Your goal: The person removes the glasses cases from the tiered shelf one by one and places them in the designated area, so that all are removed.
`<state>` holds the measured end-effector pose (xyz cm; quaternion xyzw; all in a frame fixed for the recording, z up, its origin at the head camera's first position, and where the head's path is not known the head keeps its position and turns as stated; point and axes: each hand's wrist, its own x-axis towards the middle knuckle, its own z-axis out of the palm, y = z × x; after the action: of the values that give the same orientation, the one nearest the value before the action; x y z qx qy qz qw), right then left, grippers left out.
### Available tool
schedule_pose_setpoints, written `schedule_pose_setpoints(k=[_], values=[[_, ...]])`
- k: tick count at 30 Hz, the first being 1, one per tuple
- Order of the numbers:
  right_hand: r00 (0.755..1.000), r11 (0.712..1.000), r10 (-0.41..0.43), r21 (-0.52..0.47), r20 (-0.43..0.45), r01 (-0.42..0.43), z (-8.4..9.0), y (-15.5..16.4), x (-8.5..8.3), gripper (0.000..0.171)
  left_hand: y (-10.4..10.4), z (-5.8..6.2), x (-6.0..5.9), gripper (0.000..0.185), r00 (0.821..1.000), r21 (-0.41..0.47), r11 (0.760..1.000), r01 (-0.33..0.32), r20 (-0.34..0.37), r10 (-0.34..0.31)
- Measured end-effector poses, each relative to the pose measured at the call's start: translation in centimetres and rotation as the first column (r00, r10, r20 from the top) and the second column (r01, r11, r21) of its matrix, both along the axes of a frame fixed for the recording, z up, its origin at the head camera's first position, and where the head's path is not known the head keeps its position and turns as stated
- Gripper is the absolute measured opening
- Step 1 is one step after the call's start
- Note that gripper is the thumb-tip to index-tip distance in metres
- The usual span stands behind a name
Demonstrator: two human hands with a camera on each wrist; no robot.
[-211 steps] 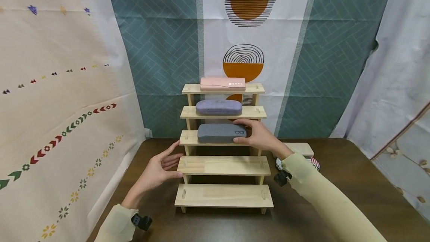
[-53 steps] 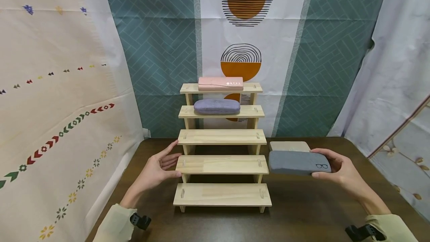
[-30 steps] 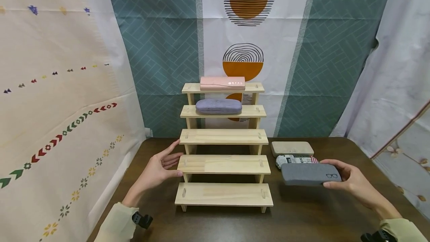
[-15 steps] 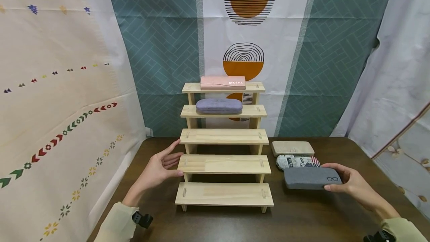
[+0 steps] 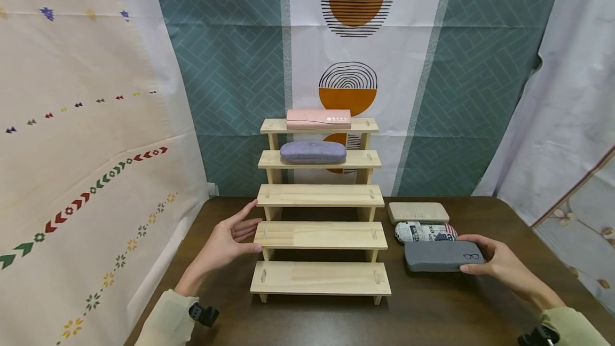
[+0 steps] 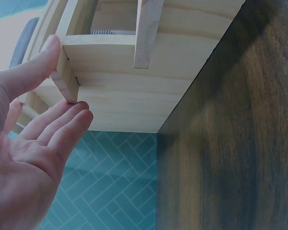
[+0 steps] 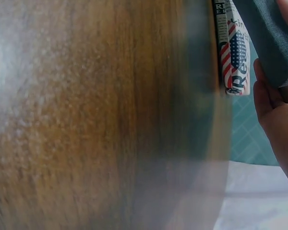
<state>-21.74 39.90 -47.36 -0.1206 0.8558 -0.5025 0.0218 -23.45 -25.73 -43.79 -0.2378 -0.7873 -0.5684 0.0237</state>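
Note:
In the head view my right hand (image 5: 502,266) holds a grey-blue glasses case (image 5: 439,256) by its right end, thumb in front and fingers behind. The case is low over the table, just in front of a newsprint-patterned case (image 5: 425,231); whether it touches the table I cannot tell. My left hand (image 5: 226,244) is at the left side of a stepped wooden display stand (image 5: 320,235). In the left wrist view its thumb and fingertips (image 6: 79,108) grip the end of one plank. A purple glasses case (image 5: 313,152) and a pink glasses case (image 5: 318,119) lie on the two top steps.
Behind the patterned case lies a cream case (image 5: 418,212). Everything stands on a dark wooden table (image 5: 456,308), whose back edge meets a teal and white curtain (image 5: 226,95). Pale cloths hang at both sides.
The grey-blue glasses case has left the third step, carried right and down by my right hand to the front of the patterned case. My left hand stays at the stand.

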Motion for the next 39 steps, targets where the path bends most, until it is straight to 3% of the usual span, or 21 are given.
schedule_pose_setpoints(k=[22,32,39], values=[[0.999,0.999,0.014,0.038,-0.043,-0.013,-0.6,-0.1,-0.7,0.066,-0.1,0.0,0.0,0.109,1.000,0.003,1.000,0.007,-0.004,-0.007],[0.997,0.982,0.001,0.191,-0.072,0.012,-0.9,0.3,-1.1,0.070,0.0,0.1,0.1,0.109,1.000,0.008,1.000,0.006,0.004,-0.006],[0.990,0.958,0.018,0.286,-0.142,0.024,-1.1,0.4,-1.3,0.068,0.0,0.2,0.1,0.109,1.000,0.003,1.000,0.005,-0.001,-0.005]])
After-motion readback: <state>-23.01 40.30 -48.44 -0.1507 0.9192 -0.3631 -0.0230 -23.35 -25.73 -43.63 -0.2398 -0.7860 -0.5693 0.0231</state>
